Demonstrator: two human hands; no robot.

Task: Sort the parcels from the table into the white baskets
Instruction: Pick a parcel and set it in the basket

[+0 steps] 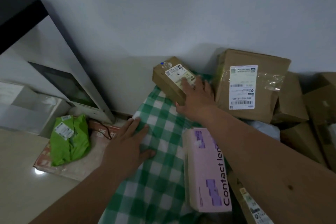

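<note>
A small brown cardboard parcel (168, 82) with a white label lies at the far edge of the green-and-white checked tablecloth (154, 178). My right hand (196, 96) grips it, fingers spread over the label and thumb under its near corner. My left hand (127, 143) rests flat on the cloth's left edge, fingers straight. A pink box (207, 171) marked "Contact lens" lies on the cloth near my right forearm. A large brown parcel (251, 85) with a long label leans against the wall on the right. No white basket is in view.
A green plastic mailer (70, 140) lies on a flat reddish carton (72, 167) on the floor at left. A white appliance (60, 71) with a dark window stands behind it. Several more brown boxes (309, 114) pile up at right.
</note>
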